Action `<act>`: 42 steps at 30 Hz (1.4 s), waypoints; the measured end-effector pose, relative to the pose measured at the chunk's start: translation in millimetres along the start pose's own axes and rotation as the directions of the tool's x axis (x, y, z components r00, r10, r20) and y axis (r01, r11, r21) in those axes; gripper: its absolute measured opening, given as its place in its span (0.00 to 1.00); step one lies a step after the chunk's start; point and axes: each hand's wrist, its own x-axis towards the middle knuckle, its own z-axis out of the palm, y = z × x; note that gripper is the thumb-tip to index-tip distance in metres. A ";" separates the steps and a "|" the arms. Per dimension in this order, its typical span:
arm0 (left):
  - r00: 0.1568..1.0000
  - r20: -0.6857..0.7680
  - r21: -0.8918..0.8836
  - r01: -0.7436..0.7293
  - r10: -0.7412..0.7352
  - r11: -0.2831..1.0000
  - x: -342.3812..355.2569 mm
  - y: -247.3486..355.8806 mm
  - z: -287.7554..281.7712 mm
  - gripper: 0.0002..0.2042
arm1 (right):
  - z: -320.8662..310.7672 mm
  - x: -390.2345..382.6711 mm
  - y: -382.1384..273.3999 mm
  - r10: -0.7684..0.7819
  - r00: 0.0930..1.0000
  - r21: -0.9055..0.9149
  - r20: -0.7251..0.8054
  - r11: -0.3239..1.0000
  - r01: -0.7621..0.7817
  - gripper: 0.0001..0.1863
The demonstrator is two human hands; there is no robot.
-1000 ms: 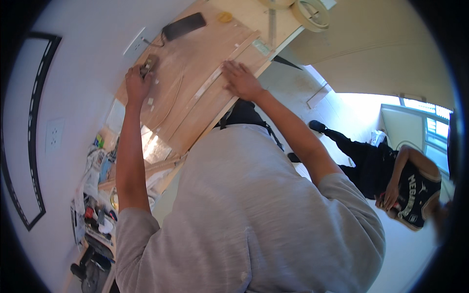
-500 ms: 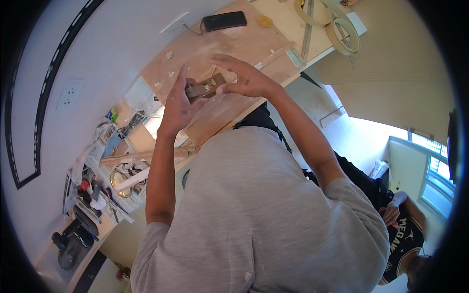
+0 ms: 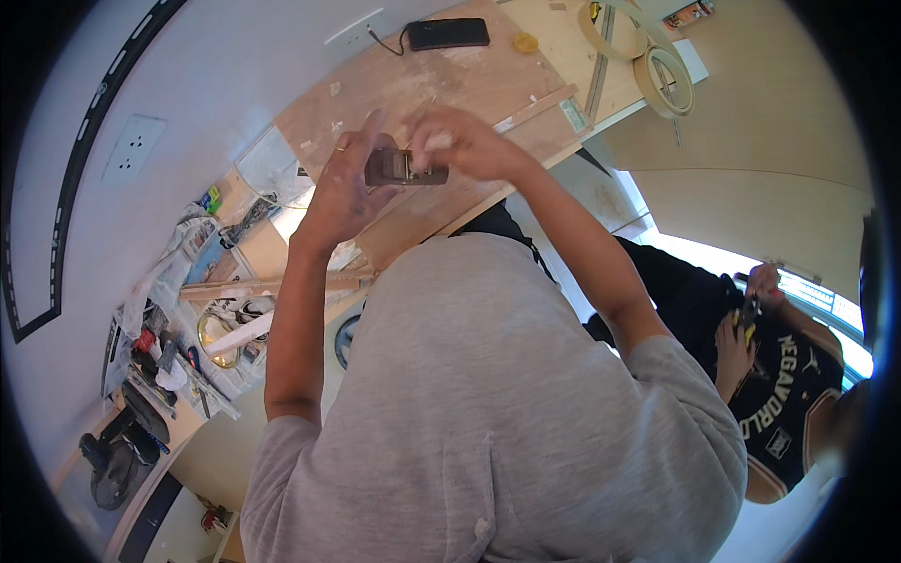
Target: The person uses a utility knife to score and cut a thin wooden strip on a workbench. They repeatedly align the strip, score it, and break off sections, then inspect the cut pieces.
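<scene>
A small hand plane (image 3: 377, 167) with a brown body and a metal part in its middle is held just above the workbench. My left hand (image 3: 343, 192) grips its left end between thumb and fingers, and a ring shows on one finger. My right hand (image 3: 469, 145) is over the plane's right half, its fingers curled down toward the opening. Motion smears those fingertips, so whether they pinch a part of the plane is unclear. Beneath both hands lies the reddish-brown board (image 3: 324, 108) of the bench.
A black phone (image 3: 449, 34) on a cable lies at the back. Rolls of edge band (image 3: 690, 98) are at the far right. Several tools (image 3: 164, 361) clutter the left side near a brass-coloured round dish (image 3: 205, 340). At right another person (image 3: 788, 375) holds a yellow-and-black tool (image 3: 748, 319).
My right hand has gone from spread to curled over the plane. The plane has turned from slanted to nearly level. The other person has come closer, and the view has shifted slightly.
</scene>
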 end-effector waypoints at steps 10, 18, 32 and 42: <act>0.902 -0.165 -0.533 0.258 -0.399 0.806 -32.3 -37.7 17.9 0.54 | -19.7 39.8 29.0 -0.069 0.938 -0.510 -0.340 0.852 -0.122 0.19; 0.937 -0.139 -0.389 0.247 -0.322 0.887 -41.0 -8.0 8.6 0.54 | 41.3 -1.9 -32.8 0.067 0.991 -0.461 0.113 0.887 -0.007 0.18; 0.958 0.136 -0.678 0.276 -0.254 0.681 -60.7 13.0 -6.5 0.46 | 77.4 -46.1 -43.3 0.234 0.971 0.339 -0.051 0.918 -0.204 0.11; 0.908 -0.097 -0.876 0.117 -0.408 0.467 -88.0 2.4 24.3 0.43 | 20.3 -15.2 -77.8 0.083 0.946 -0.236 -0.314 0.958 -0.163 0.18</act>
